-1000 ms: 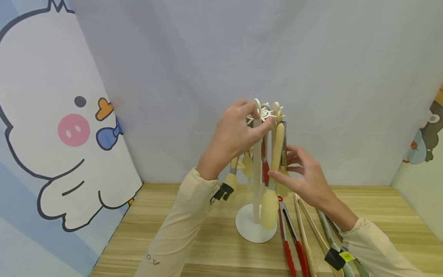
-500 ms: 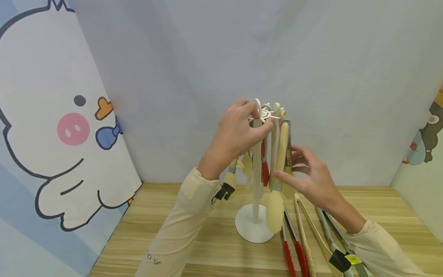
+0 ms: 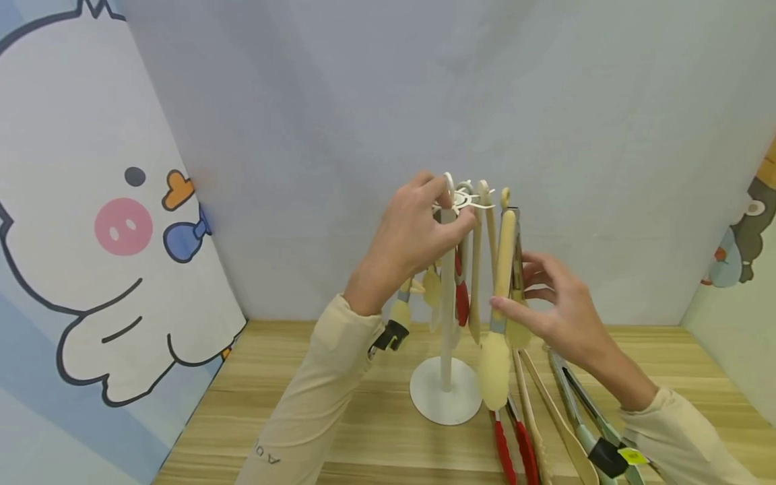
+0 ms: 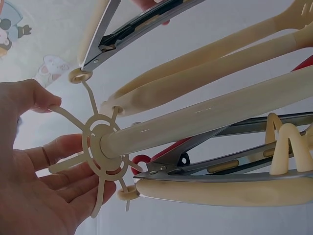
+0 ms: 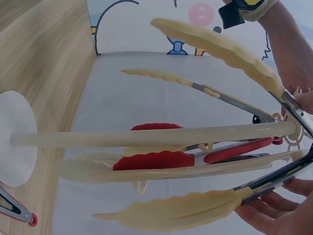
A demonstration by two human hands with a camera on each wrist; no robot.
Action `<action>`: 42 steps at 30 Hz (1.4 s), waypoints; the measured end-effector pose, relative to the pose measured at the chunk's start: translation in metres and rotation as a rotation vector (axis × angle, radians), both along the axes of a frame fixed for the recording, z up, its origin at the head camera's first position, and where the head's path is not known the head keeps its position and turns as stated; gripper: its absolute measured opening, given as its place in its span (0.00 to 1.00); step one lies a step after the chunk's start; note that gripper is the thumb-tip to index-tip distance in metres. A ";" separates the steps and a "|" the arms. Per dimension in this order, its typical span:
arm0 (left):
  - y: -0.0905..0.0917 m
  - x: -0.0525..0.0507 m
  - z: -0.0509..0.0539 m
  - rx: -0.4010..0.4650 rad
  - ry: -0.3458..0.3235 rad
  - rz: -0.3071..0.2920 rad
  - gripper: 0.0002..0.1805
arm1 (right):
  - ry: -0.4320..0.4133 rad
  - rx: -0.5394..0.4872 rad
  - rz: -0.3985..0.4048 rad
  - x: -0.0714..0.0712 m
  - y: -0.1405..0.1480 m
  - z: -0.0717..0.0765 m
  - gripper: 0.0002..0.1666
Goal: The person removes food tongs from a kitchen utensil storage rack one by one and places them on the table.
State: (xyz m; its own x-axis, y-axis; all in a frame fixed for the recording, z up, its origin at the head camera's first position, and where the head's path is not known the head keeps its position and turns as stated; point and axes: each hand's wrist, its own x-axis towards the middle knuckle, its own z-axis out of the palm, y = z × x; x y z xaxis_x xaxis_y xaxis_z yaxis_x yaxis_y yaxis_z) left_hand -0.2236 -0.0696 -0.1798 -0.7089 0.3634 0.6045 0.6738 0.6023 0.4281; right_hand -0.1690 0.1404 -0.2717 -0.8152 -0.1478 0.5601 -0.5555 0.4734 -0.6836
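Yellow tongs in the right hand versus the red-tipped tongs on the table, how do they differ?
The yellow tongs have pale yellow tips; the red-tipped tongs have red ones. The yellow tongs are held tips down in the right hand; the red-tipped tongs lie on the table. Both have two spread arms.

2 hands raised, both gripping. Left hand (image 3: 412, 225) the higher: left thumb (image 3: 456, 233) set against 1 side of its grip, fingers opposite; left forearm (image 3: 309, 397) slants up to it from below. Right hand (image 3: 564, 306) lower, right of the left grip: right thumb (image 3: 516, 312) on the near side, fingers bent behind; right forearm (image 3: 682, 434) rises from lower right.
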 end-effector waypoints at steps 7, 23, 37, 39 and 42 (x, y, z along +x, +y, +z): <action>-0.002 0.001 0.001 -0.005 0.005 -0.007 0.12 | 0.007 0.011 -0.025 0.004 0.004 0.003 0.37; -0.004 -0.001 -0.002 0.003 0.017 -0.031 0.12 | 0.035 0.038 -0.064 0.008 0.020 0.002 0.37; -0.003 -0.001 -0.005 0.020 0.013 -0.056 0.11 | 0.072 0.089 -0.112 0.012 0.031 0.000 0.38; -0.003 -0.001 -0.005 0.024 0.010 -0.057 0.11 | 0.078 0.093 -0.119 0.012 0.032 -0.001 0.39; -0.003 -0.002 -0.006 0.028 0.015 -0.060 0.10 | 0.085 0.100 -0.127 0.012 0.035 -0.002 0.39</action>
